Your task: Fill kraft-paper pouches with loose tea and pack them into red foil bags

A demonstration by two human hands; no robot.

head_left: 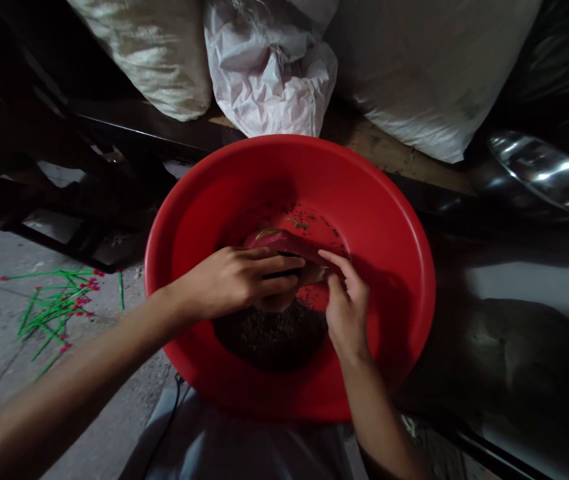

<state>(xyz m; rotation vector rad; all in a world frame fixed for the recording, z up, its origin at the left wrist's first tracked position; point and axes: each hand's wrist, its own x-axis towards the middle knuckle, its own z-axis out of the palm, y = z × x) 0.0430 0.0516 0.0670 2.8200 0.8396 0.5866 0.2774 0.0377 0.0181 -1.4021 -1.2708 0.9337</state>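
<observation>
Work mid-frame seems to be opening a reddish pouch (pixel 289 244), left hand (pixel 237 280) grasping it, right hand (pixel 348 300) pinching its edge; careful spreading probably comes next.

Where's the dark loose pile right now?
In the head view, the dark loose pile is in the red basin, toward the near side, just below the left hand in the picture.

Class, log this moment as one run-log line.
left hand: at reddish item | right hand: at its right end | below: red basin, dark loose material | floor left: green sticks
</observation>
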